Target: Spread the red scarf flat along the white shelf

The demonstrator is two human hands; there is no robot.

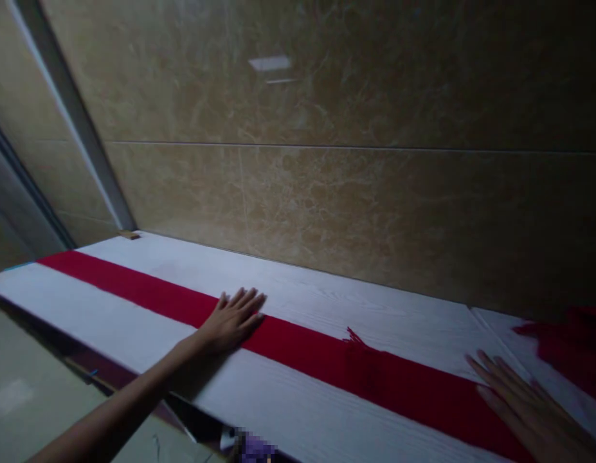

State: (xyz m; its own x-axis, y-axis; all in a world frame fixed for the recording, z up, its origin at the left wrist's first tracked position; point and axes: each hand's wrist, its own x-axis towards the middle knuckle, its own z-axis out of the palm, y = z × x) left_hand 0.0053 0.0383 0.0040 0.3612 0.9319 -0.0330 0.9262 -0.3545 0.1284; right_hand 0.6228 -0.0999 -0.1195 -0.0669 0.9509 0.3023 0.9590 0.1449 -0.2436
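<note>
A long strip of red cloth (307, 347) runs the length of a white table (288, 399), lying flat. My left hand (233, 318) rests on it near the middle, palm down with its fingers stretched out toward the wall. Over the right part of the strip is my right hand (519, 399), fingers extended and a little blurred; whether its palm presses the cloth I cannot tell. A small tuft of loose red threads (355, 337) sticks out at the strip's far edge, between the two hands.
Behind the table stands a tan marbled wall (326, 199), with a grey metal post (80, 122) at the left. Bunched red fabric (572, 347) lies at the far right. A small brown block (128, 235) sits at the far left corner. Something purple (255, 448) shows at the near edge.
</note>
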